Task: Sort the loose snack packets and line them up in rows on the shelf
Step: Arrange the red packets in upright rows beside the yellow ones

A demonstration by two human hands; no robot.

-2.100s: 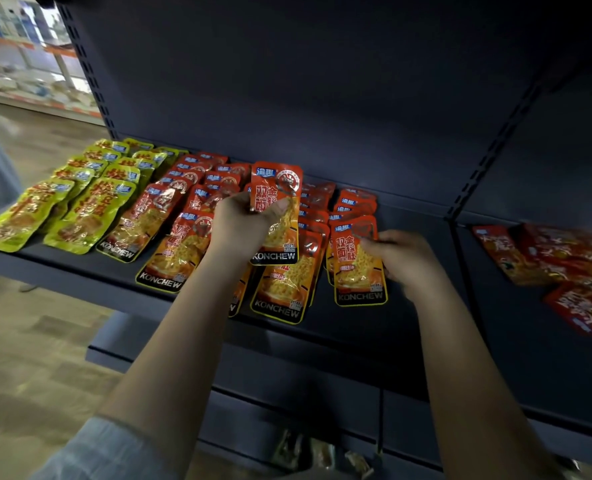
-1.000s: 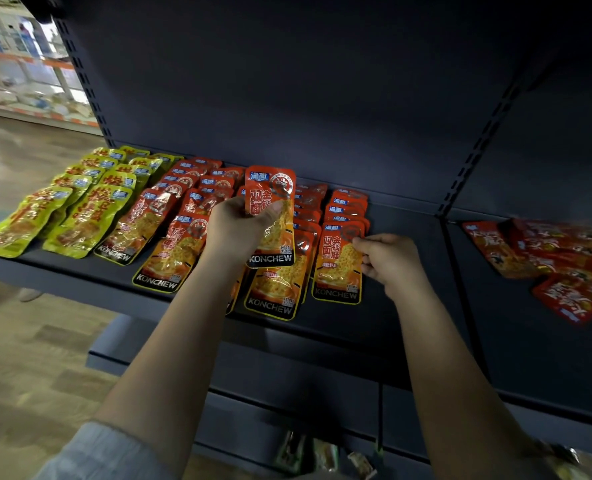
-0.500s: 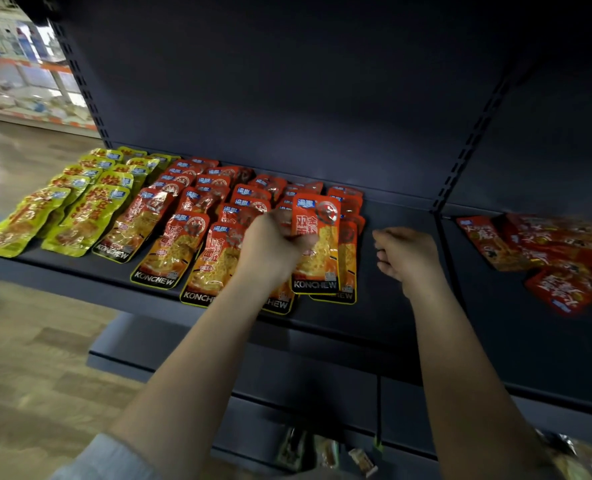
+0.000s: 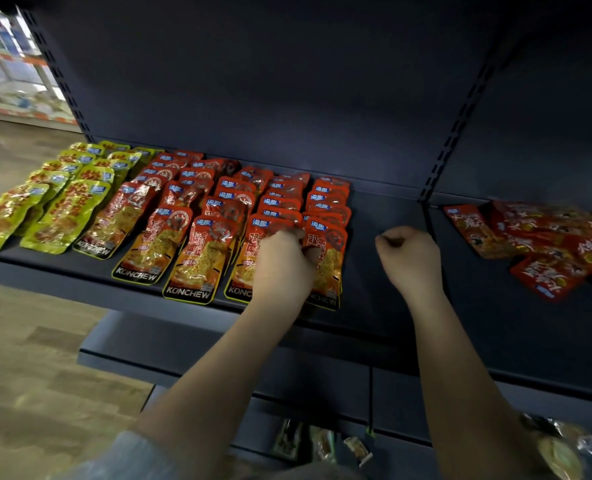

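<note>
Orange KONCHEW packets (image 4: 197,258) lie in overlapping rows on the dark shelf (image 4: 381,299), with yellow-green packets (image 4: 62,209) in rows at the left end. My left hand (image 4: 284,265) grips the front packet (image 4: 329,268) of the rightmost orange row, its fingers curled at the packet's left edge. My right hand (image 4: 409,261) hovers over bare shelf to the right of that row, fingers curled into a fist that holds nothing.
A loose pile of red packets (image 4: 537,244) lies on the neighbouring shelf section to the right, past the slotted upright (image 4: 436,174). A lower shelf (image 4: 190,348) juts out below. Several small packets (image 4: 322,441) lie near the floor.
My left hand carried the orange packet down and to the right, onto the front of the rightmost row. My right hand let go of the row's front packet and drew right, curling shut.
</note>
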